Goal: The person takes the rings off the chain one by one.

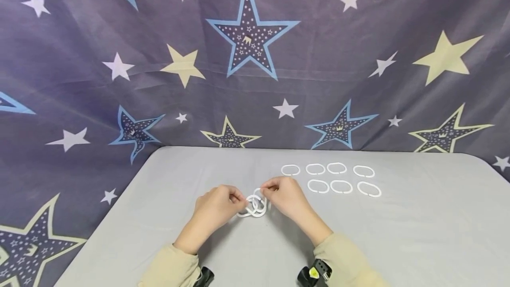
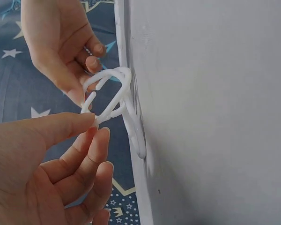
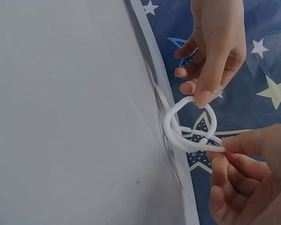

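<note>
Over the table's middle, both hands hold interlocked white plastic oval links. Thumb and fingertips of my left hand point(image 1: 217, 205) pinch one link point(image 3: 167, 119) at its edge. My right hand point(image 1: 287, 196) grips another link point(image 3: 210, 148) between thumb and index finger, the other fingers loosely curled. These two links cross through each other between the hands. A narrow gap shows in the side of one, in the left wrist view. From the joined pair a further white link point(image 2: 138, 138) hangs down to the tabletop. Fingertips partly hide the pinched edges.
Several loose white links point(image 1: 318, 186) lie flat in two rows on the grey-covered table point(image 1: 418, 225), beyond and right of my right hand. A dark curtain point(image 1: 303, 52) with stars hangs behind the table's far edge. Black wrist devices point(image 1: 314, 273) sit at both sleeves.
</note>
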Demonstrator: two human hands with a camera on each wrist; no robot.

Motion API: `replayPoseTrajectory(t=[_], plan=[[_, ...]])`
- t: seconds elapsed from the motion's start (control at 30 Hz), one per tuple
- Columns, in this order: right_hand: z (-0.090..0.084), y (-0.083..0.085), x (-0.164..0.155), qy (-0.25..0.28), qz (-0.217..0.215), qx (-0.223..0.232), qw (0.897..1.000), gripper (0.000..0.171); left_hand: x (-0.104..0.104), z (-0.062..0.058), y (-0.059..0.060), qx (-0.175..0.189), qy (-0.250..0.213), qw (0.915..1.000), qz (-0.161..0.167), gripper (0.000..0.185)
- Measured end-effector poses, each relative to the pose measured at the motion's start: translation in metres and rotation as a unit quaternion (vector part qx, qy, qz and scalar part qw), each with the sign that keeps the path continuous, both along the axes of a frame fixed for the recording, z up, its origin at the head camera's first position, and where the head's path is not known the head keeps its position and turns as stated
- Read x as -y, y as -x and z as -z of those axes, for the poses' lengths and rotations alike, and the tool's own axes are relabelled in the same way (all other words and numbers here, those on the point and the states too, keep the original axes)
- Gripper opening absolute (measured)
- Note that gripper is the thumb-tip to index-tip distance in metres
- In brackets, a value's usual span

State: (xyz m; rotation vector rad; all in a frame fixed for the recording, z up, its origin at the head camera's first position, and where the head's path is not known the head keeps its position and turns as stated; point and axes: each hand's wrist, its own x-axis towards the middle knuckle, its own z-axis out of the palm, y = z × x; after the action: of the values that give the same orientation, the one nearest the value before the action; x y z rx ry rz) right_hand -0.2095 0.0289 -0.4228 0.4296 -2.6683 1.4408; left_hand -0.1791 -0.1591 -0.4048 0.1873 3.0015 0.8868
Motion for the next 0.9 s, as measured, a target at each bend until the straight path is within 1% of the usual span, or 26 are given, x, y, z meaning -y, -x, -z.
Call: replayPoseTrajectory(t=[0.27, 0.57, 0.73, 0.9], plan=[[0.003, 0.014, 0.005, -0.017, -0.043, 0.008, 0.999, 0.009, 0.001, 0.001, 0.001, 0.001, 0.001, 1.0, -0.005, 0.005], [0.005, 0.022, 0.004, -0.031, -0.121, -0.004, 0.992, 0.011, 0.001, 0.003, 0.002, 0.001, 0.003, 1.0, -0.005, 0.005], [0.006, 0.024, 0.005, -0.035, -0.129, 0.007, 0.991, 0.012, 0.002, 0.003, 0.002, -0.001, 0.005, 0.9999, -0.009, 0.005], [0.007, 0.025, 0.004, -0.03, -0.115, 0.025, 0.993, 0.015, 0.001, 0.002, 0.002, -0.004, 0.001, 0.9998, -0.02, 0.005]])
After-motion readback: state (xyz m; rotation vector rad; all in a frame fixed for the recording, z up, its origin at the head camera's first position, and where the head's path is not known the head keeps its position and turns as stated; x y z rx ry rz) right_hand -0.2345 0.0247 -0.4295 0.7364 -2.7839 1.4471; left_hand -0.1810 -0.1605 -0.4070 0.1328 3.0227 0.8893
